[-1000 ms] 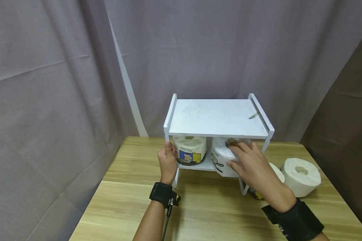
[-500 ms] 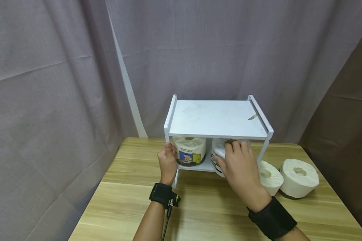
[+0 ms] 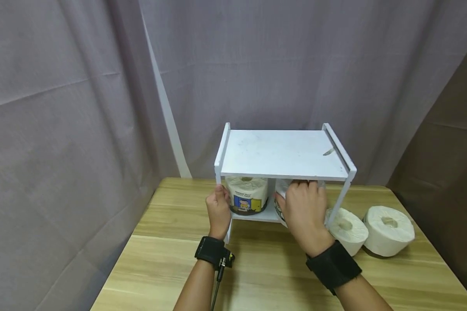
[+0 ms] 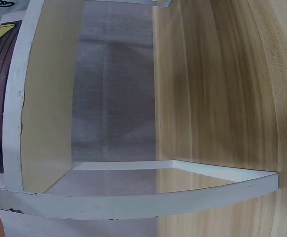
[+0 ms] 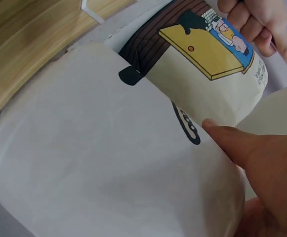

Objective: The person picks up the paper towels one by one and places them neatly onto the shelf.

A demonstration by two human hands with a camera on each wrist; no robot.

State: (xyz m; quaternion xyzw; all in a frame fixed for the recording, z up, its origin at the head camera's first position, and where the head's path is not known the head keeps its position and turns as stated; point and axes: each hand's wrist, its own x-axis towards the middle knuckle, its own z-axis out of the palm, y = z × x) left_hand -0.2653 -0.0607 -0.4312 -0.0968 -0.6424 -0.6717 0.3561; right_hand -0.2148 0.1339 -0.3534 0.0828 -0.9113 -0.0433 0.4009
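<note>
A white two-tier rack (image 3: 282, 153) stands on the wooden table. My left hand (image 3: 219, 212) grips its left front upright. On the lower shelf, at the left, a wrapped toilet roll (image 3: 246, 192) with a cartoon door print stands upright. Beside it on the right is a white toilet roll (image 5: 103, 153) with black drawn marks, mostly covered in the head view by my right hand (image 3: 305, 209). That hand holds the white roll, with the thumb (image 5: 227, 140) along its side; the other fingers go under the upper shelf and are partly hidden.
Two more wrapped toilet rolls stand on the table to the right of the rack: a nearer roll (image 3: 348, 231) close to the rack's right leg, and a farther roll (image 3: 389, 231). Grey curtains (image 3: 276, 65) hang behind the table (image 3: 159, 259).
My right hand has turned more upright and moved left and deeper under the upper shelf, with the white toilet roll pushed slightly inward. My left hand keeps its grip on the rack.
</note>
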